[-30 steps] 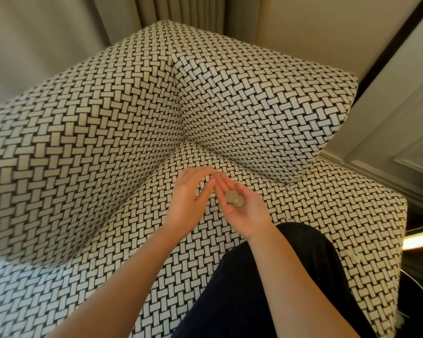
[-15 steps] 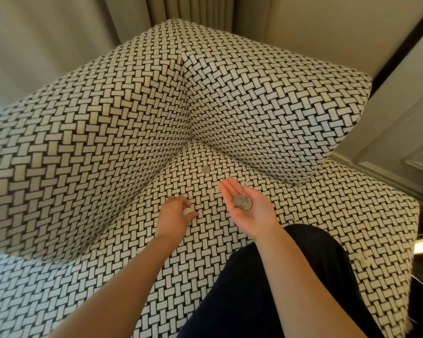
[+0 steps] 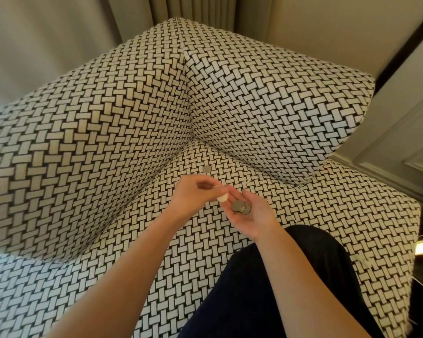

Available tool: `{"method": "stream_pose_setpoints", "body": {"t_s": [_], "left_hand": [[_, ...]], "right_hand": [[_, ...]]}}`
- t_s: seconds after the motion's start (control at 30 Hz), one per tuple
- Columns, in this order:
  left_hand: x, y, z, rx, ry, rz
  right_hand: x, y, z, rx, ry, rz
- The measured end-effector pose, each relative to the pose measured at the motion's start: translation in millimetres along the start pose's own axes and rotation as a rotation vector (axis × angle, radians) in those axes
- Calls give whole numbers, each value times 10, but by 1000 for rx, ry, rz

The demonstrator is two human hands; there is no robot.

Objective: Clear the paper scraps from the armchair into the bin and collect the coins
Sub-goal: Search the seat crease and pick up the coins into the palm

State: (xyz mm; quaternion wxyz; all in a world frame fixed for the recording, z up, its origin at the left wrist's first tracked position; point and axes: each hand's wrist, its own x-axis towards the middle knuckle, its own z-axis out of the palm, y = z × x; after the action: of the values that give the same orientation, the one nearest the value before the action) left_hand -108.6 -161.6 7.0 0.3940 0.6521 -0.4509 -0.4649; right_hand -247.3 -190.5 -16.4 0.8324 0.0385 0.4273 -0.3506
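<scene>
The armchair [image 3: 108, 142] fills the view, and its busy black-and-white weave is your main difficulty, since small flat things hide in it; no paper scraps show on the seat [image 3: 327, 215] and the bin is out of view, so treat this step as coin collecting; your right hand [image 3: 257, 218] lies palm up over the middle of the seat, fingers relaxed and slightly cupped, carrying a small stack of coins [image 3: 241, 207]; hold that palm level and low over the cushion so anything that slips lands close by; your left hand [image 3: 193, 196] sits just beside it, fingers narrow, pinching a pale coin [image 3: 222, 198] at the fingertips, right at the edge of the right palm; bring it over the stack and lay it flat on the others rather than dropping it from above, which could knock the stack off; one loose coin [image 3: 206, 169] lies on the seat beyond both hands, near the corner where back and arm meet; that looks like your next pick; press and drag it towards you, away from the crease behind it, where it could slip out of reach.
</scene>
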Motion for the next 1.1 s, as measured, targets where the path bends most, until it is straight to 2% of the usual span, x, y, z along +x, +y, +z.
{"method": "stream_pose_setpoints", "body": {"t_s": [0.2, 0.3, 0.37, 0.43, 0.5, 0.57, 0.63, 0.73, 0.93, 1.1], "left_hand": [[45, 210, 180, 440, -48, 257], [68, 208, 163, 402, -10, 281], [111, 207, 125, 327, 86, 283], [235, 149, 67, 291, 216, 216], [431, 21, 10, 316, 254, 80], [663, -167, -18, 484, 168, -39], [838, -322, 2, 686, 38, -65], [1012, -449, 59, 824, 13, -77], [1112, -519, 122, 826, 162, -91], [1036, -435, 92, 679, 135, -192]], "right_hand": [[-73, -19, 45, 63, -151, 31], [-42, -24, 61, 78, -174, 8], [-30, -30, 76, 112, -183, -2], [-21, -43, 82, 145, -160, -29], [-4, -53, 58, 177, -132, -60], [17, -62, 32, 220, -100, -78], [33, -71, 15, 243, -80, -94], [44, -87, 0, 264, -75, -95], [-37, -115, 16, 269, -50, -101], [-186, -260, 108, 310, -83, -123]]}}
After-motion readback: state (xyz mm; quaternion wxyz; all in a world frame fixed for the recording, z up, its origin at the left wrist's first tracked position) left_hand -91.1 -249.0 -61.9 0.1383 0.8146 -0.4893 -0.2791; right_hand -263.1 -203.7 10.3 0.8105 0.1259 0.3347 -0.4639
